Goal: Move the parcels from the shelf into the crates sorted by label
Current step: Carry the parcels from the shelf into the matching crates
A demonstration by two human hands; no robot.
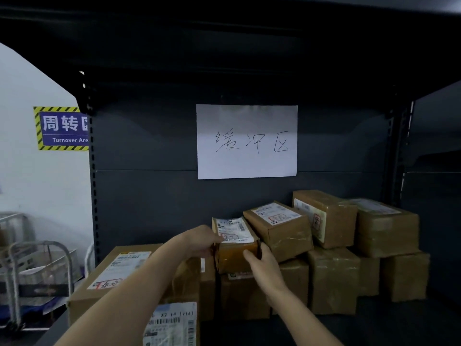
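Note:
A small brown parcel (234, 242) with a white label on top sits on the stack of taped cardboard parcels on the dark shelf (374, 325). My left hand (199, 242) grips its left side and my right hand (262, 263) grips its front right side. More parcels stand to the right: one with a label on top (279, 227), a taller one (324, 218) with a label on its side, and another (386, 226) behind. A large flat box (112, 278) lies at the left. No crates are in view.
A white paper sign (247, 142) with handwriting hangs on the shelf's back panel. Another labelled parcel (172, 323) is at the bottom centre. Left of the shelf, metal trolley frames (40, 270) stand by a white wall with a blue turnover-area sign (62, 128).

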